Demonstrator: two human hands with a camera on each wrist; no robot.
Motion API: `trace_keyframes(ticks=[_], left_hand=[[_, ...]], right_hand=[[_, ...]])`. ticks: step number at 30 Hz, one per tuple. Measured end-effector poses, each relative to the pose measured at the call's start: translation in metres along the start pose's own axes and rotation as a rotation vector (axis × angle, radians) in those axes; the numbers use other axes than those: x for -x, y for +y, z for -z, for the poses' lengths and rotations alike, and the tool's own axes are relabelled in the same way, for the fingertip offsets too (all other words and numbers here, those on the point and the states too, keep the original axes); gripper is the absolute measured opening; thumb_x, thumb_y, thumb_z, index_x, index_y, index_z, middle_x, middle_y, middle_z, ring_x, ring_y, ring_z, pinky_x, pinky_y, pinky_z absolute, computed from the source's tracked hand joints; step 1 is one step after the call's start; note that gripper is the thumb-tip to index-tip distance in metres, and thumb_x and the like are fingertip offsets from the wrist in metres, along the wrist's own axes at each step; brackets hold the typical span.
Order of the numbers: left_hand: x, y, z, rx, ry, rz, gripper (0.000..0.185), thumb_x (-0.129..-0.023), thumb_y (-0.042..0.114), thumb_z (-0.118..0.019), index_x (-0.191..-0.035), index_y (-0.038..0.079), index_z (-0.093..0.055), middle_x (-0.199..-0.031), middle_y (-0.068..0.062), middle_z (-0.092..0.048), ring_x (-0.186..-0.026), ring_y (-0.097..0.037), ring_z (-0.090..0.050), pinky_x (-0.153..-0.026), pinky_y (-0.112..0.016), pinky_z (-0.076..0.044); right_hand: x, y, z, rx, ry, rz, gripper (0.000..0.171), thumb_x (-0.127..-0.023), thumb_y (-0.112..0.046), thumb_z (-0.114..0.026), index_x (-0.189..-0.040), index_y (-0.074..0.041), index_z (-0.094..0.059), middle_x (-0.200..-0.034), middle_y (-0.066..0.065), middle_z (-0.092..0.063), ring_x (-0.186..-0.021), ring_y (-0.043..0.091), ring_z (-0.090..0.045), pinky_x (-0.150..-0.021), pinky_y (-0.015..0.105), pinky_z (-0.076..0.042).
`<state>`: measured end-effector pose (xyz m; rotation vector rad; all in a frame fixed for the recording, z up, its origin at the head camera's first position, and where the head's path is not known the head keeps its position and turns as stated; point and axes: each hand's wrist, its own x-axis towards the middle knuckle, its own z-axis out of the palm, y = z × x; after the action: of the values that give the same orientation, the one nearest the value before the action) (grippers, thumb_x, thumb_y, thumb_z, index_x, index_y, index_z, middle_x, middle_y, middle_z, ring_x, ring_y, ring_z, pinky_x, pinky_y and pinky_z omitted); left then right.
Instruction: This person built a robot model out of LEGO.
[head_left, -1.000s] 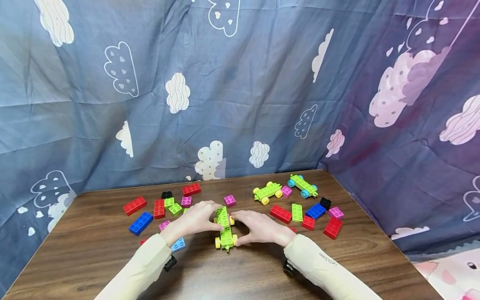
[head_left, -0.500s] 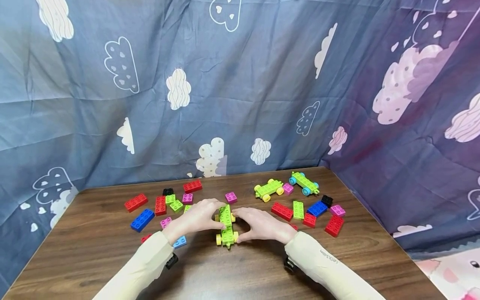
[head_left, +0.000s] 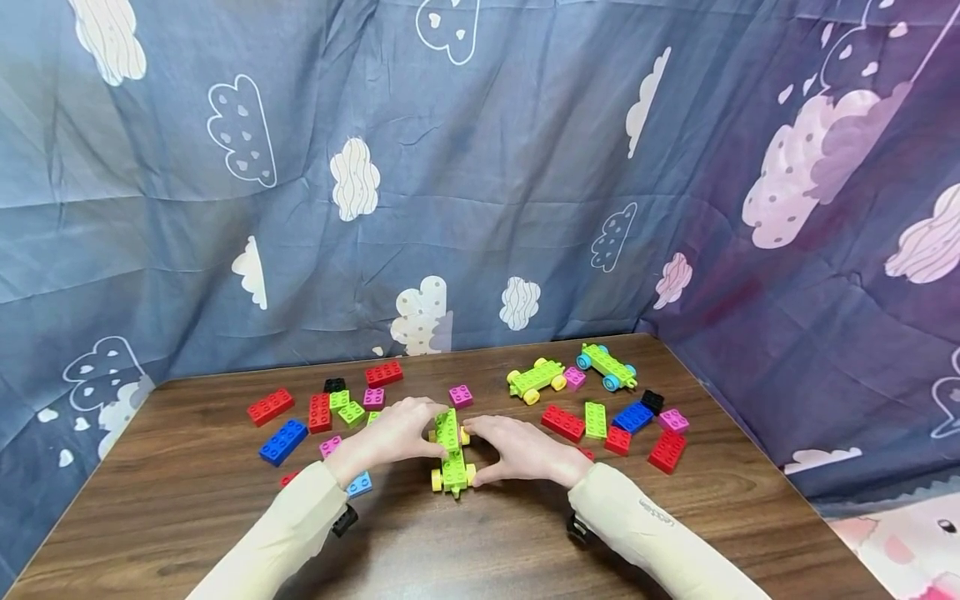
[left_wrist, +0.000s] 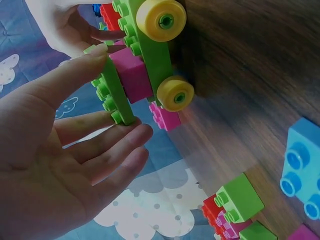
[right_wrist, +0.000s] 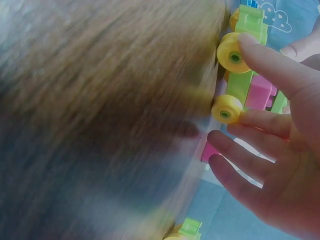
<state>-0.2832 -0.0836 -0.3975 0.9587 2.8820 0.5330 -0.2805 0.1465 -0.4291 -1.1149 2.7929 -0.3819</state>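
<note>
Both hands were on the green brick car, which sat on the wooden table near its middle, yellow wheels down on the wood.

Left hand was at the car's 9 o'clock side. Left wrist view showed its thumb and fingers pinching a green plate seated on top of a pink brick, which sat on the car chassis. Fingers were only lightly bent, not wrapped around.

Right hand was at the car's 3 o'clock side. Right wrist view showed the fingertips touching the yellow wheels, fingers fairly straight and spread; contact, no closed grasp.

Around them: loose red, blue, green, pink and black bricks lay at 10 o'clock, with a blue brick furthest out toward 9. A second green car with yellow wheels and a green car with blue wheels sat at 1 o'clock, and more loose bricks at 2 to 3 o'clock, including a red brick.
</note>
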Motion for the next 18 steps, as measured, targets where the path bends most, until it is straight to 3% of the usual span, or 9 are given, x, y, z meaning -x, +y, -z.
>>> trace_keyframes(ticks=[18], left_hand=[[-0.0022,0.0062,-0.0001,-0.011,0.008,0.034,0.06,-0.078,0.033,-0.084,-0.127,0.004,-0.065,-0.121,-0.014,-0.067,-0.104,-0.027,-0.065,-0.084,-0.048,-0.057]], right_hand=[[-0.0014,0.0003,0.0003,-0.012,0.002,-0.008,0.076,-0.08,-0.047,-0.079,-0.14,-0.006,-0.054,-0.145,0.008,-0.056,-0.135,0.025,-0.052,-0.111,0.045,-0.044]])
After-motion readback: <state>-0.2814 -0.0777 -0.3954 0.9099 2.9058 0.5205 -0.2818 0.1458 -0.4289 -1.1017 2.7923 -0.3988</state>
